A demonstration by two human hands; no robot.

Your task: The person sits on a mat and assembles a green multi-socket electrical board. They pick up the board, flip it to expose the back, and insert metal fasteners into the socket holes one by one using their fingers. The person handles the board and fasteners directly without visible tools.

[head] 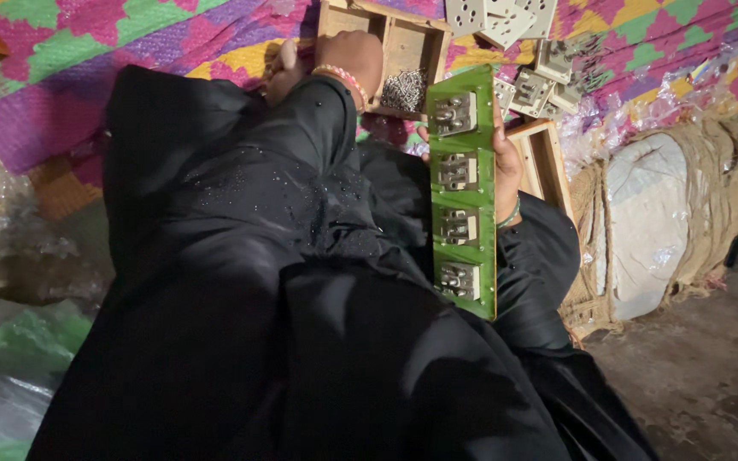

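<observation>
The right hand (506,171) grips a long green board (463,192) by its right edge, fingers wrapped behind it, so the board stands on its long side over the lap, running from twelve o'clock down to six. Four metal switch parts (454,171) sit in a row along its face. The left hand (348,60) reaches up to eleven o'clock of the board and rests at the near edge of a wooden box (390,47); its fingers are hidden, so whether it is clenched or grasping anything cannot be told. A pile of small metal screws (403,90) lies in the box's lower compartment, just beside that hand at its four o'clock. White switch plates (506,17) lie at one o'clock of the board on a bright patterned mat (130,51). A sack wrapped in burlap (676,213) rests at three o'clock, well apart.
</observation>
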